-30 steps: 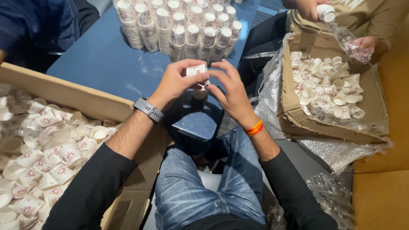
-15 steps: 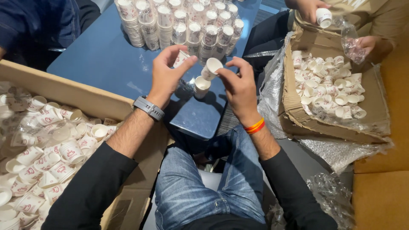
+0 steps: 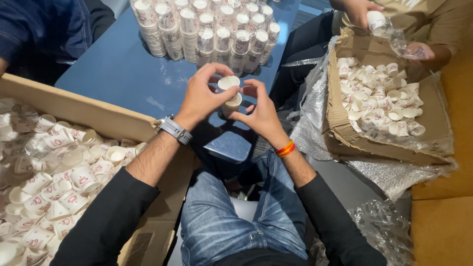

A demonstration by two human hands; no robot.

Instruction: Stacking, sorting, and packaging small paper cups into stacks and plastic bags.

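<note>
My left hand (image 3: 199,98) pinches a small paper cup (image 3: 228,82) by its rim, directly above a second cup (image 3: 231,104) that my right hand (image 3: 261,111) clamps from the side, both over the blue table (image 3: 123,74). Stacked cups (image 3: 207,29) stand at twelve o'clock; a cardboard box (image 3: 88,111) of loose cups lies at eight o'clock.

Cup stacks (image 3: 207,29) behind, cup-filled boxes (image 3: 74,111) left and right.
</note>
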